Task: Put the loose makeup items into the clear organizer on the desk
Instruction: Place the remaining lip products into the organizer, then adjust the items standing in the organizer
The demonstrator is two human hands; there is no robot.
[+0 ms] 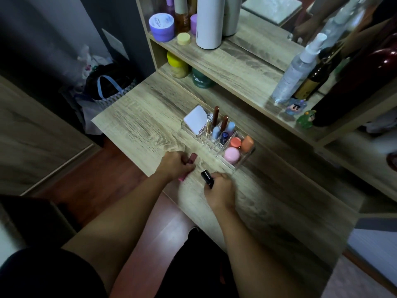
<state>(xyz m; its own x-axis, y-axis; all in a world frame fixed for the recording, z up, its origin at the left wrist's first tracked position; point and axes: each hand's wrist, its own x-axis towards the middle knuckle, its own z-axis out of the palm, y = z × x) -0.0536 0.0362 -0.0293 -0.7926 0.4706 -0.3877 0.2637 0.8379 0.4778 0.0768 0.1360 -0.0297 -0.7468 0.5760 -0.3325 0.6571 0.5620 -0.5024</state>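
The clear organizer point(240, 163) stands on the wooden desk point(139, 125). It holds a white compact point(196, 121), several upright lip tubes point(217, 125), a pink round pot point(232, 155) and two orange pots point(241, 143). In front of it, my left hand point(176, 165) is closed around a pink tube point(190, 161), whose ends stick out above and below my fingers. My right hand point(220, 190) grips a black tube point(207, 177) that points up and to the left. Both hands are just above the desk's near edge.
A shelf point(225, 61) behind the organizer carries jars, a tall white bottle point(209, 22), a spray bottle point(294, 76), dark bottles and two small figurines point(300, 112). A basket with bags point(109, 87) sits on the floor to the left. My knees are under the desk.
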